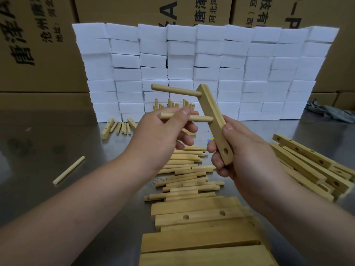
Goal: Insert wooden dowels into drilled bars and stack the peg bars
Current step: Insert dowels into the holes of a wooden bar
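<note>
Drilled bars (201, 217) are lying nearest, flat on the surface (57, 141). Right hand (244, 150) is gripping the held bar (213, 116) by its lower end, tilted upright. Left hand (163, 135) is pinching a dowel (199, 118) mid-length, tip touching the bar's middle. Upper dowel (176, 90) is sitting seated. Wood is likely handling light, stiff and dry, so a pinch nearer the tip suits. Spare dowels (188, 169) are lying beneath.

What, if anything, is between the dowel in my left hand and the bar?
Nothing visible: the round pale wooden dowel in the left hand touches the flat drilled wooden bar held by the right hand.
</note>
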Demonstrator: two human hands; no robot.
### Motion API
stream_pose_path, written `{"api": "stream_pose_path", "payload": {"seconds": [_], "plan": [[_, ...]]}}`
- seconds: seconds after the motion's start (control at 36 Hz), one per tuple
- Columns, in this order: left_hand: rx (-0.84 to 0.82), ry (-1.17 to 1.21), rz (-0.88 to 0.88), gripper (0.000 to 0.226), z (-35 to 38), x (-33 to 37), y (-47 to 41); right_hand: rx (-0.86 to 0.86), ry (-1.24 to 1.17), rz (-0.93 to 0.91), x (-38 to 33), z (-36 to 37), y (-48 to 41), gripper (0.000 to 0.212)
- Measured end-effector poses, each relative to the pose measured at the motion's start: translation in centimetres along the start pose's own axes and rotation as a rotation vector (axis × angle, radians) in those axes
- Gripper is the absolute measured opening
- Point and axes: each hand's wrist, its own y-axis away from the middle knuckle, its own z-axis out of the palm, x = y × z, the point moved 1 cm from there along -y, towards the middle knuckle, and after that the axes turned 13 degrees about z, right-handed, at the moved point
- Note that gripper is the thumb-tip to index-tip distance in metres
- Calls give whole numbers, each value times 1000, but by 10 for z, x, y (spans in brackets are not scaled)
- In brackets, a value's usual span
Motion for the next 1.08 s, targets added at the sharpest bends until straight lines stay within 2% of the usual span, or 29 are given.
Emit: {"api": "stream_pose_path", "payload": {"seconds": [0.08,0.19,0.28,0.42,0.53,0.58,0.64,1.03,1.08], "plan": [[28,-44,3,27,-1,-4,1,29,17,-4,2,2,0,29],[-14,-107,-11,41,-2,-5,-2,34,-34,39,2,1,-2,27],[-91,-163,-43,34,-2,-8,-3,32,-108,84,3,0,-3,24],[-304,-426,-121,10,-6,-22,-3,121,-323,261,3,-5,-11,23],[-616,-921,-143,20,-6,-43,3,152,-419,306,5,-11,-17,22],[-747,-1026,-187,27,-5,-55,7,174,-435,311,7,-13,-19,24],[-809,-1050,-230,29,-6,-61,10,201,-453,322,8,-14,-21,25],[-854,-1056,-49,13,-4,-69,12,288,-445,343,11,-18,-26,23],[-795,-1008,-42,11,-5,-64,11,315,-419,340,11,-19,-27,23]]}}
